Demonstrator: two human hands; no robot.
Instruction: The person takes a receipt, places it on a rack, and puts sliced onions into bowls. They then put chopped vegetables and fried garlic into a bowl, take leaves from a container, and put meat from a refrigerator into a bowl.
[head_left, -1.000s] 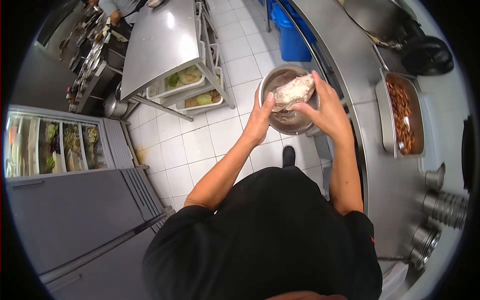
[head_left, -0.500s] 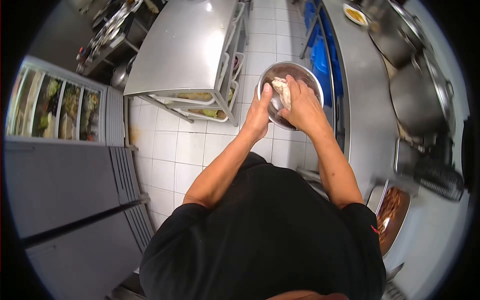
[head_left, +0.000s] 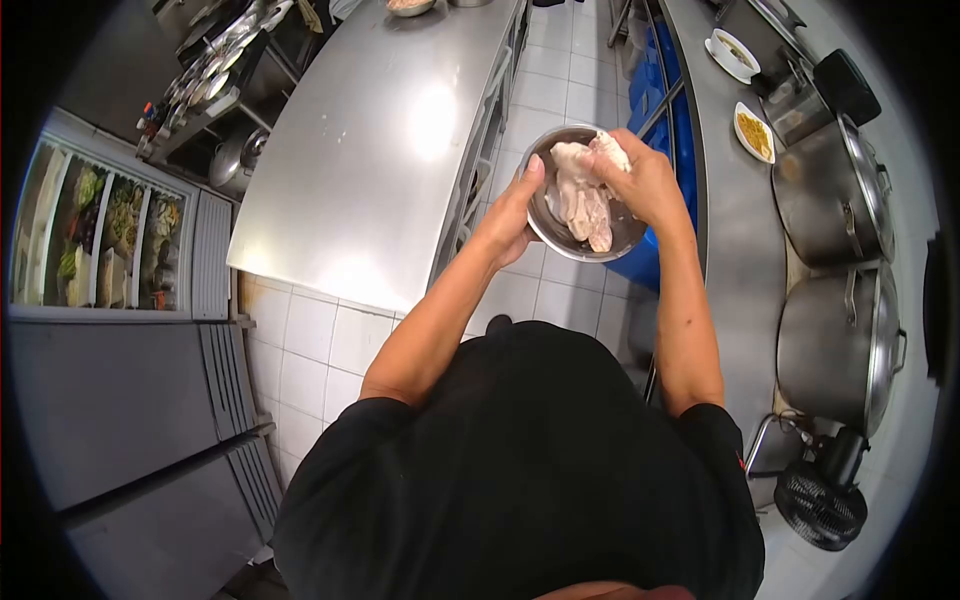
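Note:
A round steel bowl (head_left: pixel 631 236) is held up in front of me over the aisle. Inside it lie pale pieces of chicken (head_left: pixel 582 205), whitish with pinkish patches. My left hand (head_left: pixel 511 220) grips the bowl's left side, its thumb over the rim and its fingers partly hidden beneath. At the right side of the bowl, my right hand (head_left: pixel 650 187) is closed on chicken, lifting it at the upper rim. The tips of that hand's fingers are partly hidden behind the meat.
A steel worktable (head_left: pixel 350 150) stands on the left, with a bowl of food (head_left: pixel 410 7) at its far end. Along the right counter (head_left: pixel 742 260) are large lidded pots (head_left: pixel 832 345), a dish of yellow food (head_left: pixel 754 133) and a black fan (head_left: pixel 820 505). A glass-front fridge (head_left: pixel 105 230) stands far left.
My view has moved forward along the aisle. My right hand has moved from inside the bowl to its right rim, raising chicken. More of the pieces show now.

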